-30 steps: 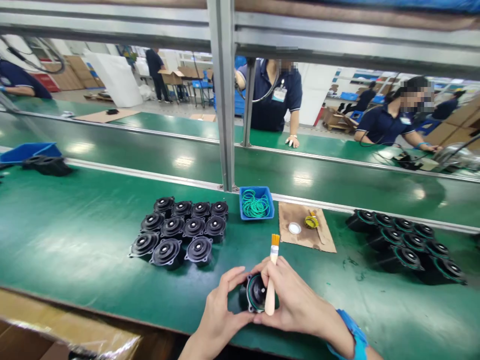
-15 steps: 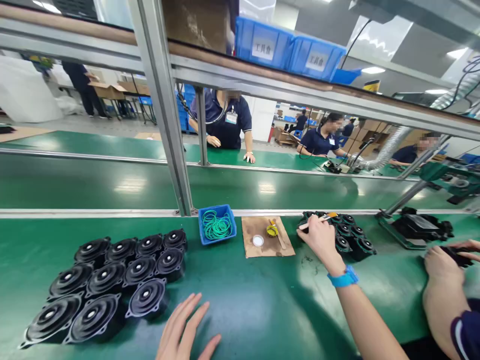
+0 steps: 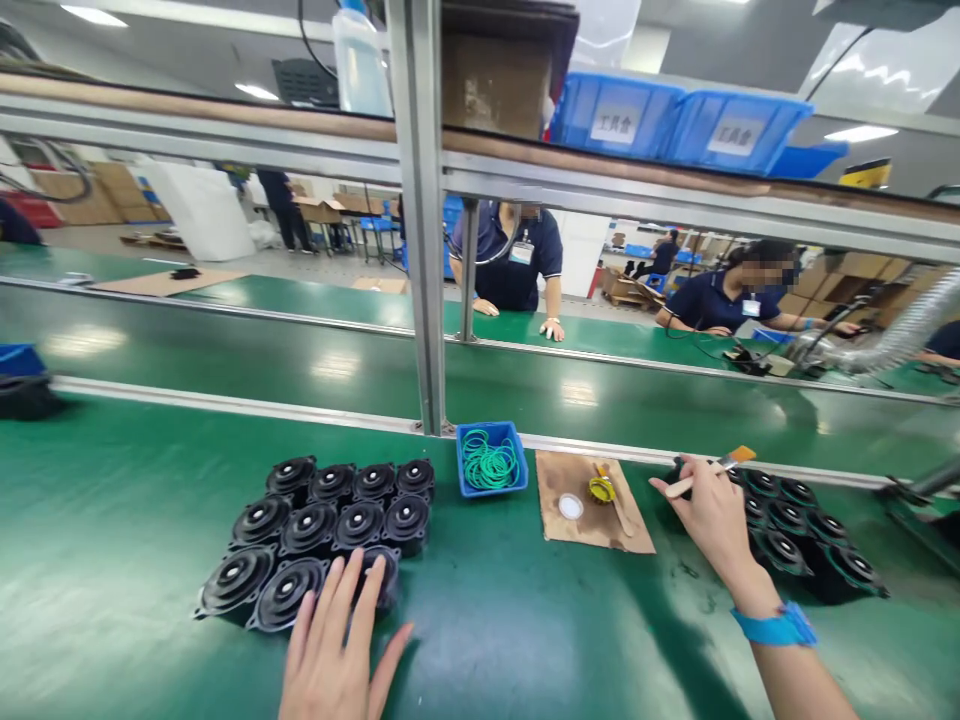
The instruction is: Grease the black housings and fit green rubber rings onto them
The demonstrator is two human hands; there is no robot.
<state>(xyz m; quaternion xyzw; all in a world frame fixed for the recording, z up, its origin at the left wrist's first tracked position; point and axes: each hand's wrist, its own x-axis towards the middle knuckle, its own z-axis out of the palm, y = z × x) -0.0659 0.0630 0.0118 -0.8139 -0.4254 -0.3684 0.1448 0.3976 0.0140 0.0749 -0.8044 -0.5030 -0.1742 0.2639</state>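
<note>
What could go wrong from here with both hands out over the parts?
1. The right hand holds a brush with its bristles close over the green-ringed parts, so it might smear or catch one.
2. The left hand is spread over the front of the tightly packed left group; a hasty grab could nudge its neighbours.
3. The small yellow pot might tip if the right arm swings back low.

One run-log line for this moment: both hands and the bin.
left hand: open over ringless black parts, contact unclear | right hand: grip on brush, at green-ringed black parts | blue bin: holds green rings
</note>
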